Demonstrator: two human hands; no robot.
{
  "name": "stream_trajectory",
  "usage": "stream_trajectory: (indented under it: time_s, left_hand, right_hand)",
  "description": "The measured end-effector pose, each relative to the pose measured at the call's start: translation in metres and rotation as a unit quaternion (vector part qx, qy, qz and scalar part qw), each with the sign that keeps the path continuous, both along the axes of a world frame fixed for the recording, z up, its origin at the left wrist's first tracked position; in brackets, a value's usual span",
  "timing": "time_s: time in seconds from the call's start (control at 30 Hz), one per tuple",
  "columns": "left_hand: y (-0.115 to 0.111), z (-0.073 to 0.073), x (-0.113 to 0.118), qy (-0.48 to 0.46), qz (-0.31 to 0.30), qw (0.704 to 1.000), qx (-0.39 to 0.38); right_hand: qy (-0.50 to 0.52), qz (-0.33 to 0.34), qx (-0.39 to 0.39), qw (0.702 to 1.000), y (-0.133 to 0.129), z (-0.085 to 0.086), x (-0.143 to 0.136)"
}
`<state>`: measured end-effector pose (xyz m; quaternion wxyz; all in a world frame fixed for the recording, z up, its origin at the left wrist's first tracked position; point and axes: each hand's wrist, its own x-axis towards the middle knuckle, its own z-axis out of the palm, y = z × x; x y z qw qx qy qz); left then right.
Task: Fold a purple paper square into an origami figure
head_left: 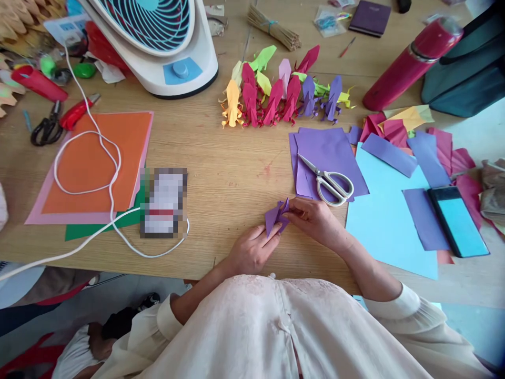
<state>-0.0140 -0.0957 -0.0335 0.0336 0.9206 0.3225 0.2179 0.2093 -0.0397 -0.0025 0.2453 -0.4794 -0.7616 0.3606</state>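
A small folded piece of purple paper [273, 217] lies between my hands near the table's front edge. My left hand [252, 248] rests at its lower left, fingertips pressed on the paper. From the right, my right hand [315, 220] pinches the upper right part of the paper between thumb and finger. White-handled scissors [335, 185] lie on a stack of purple sheets [327, 145], just beyond my right hand. Farther back, folded paper figures [272, 105] in red, purple, green, pink and orange stand in a cluster.
Left are a fan [177, 68], a pixelated phone [163, 205], a white cable [114, 181], orange paper [94, 168] and black scissors [47, 129]. Right are a light blue sheet [379, 210], a phone [460, 221], paper pieces and a red flask [410, 63]. Part of a person shows lower left.
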Motion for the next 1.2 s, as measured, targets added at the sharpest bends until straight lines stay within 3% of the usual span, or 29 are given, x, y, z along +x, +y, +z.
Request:
stream_trajectory:
  time_s: [0.23, 0.47, 0.67, 0.87, 1.2]
  left_hand:
    - [0.003, 0.006, -0.001, 0.066, -0.031, 0.997, -0.030]
    - [0.003, 0.012, 0.002, 0.119, -0.031, 0.992, -0.001]
    - [0.002, 0.011, 0.004, 0.118, -0.021, 0.993, -0.012]
    - [0.002, 0.009, 0.008, 0.131, 0.003, 0.989, 0.061]
    - [-0.002, 0.007, 0.011, 0.126, 0.021, 0.991, 0.040]
  right_hand:
    - [-0.006, -0.042, 0.023, 0.999, 0.001, -0.001, -0.006]
    - [-0.002, -0.054, 0.039, 0.998, 0.002, -0.003, -0.007]
    - [0.000, -0.059, 0.046, 0.997, 0.002, -0.008, -0.007]
    - [-0.017, -0.070, 0.070, 0.995, 0.000, -0.013, -0.007]
    - [-0.014, -0.105, 0.096, 0.990, 0.000, -0.013, -0.008]
